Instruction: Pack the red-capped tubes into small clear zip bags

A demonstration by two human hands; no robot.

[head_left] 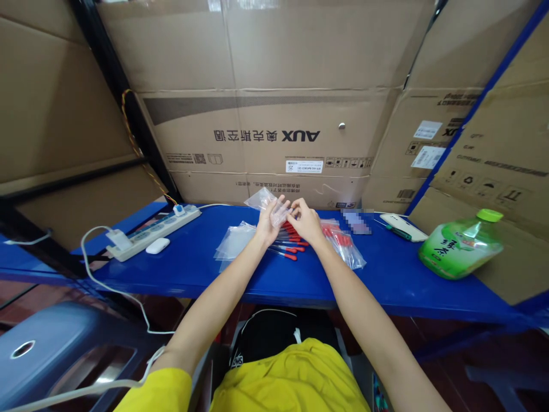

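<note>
My left hand (269, 222) holds a clear plastic bag (259, 200) up above the table, the bag lying across its palm and fingers. At the bag's right side, my right hand (304, 219) has its thumb and fingers pinched together on the edge. Below both hands lies a fanned pile of slim sticks with red ends (288, 252), partly hidden by the hands. A stack of flat clear bags (234, 245) rests left of the pile. Right of my right wrist are filled clear bags (349, 252) with red-ended pieces inside.
A white power strip (154, 232) with plugs and a white case (158, 246) sit at the left of the blue table (295, 286). Toward the right lie a green-handled screwdriver (398, 231), a pale phone-shaped object (405, 226) and a large green bottle (458, 246). Cardboard (266, 63) walls the back.
</note>
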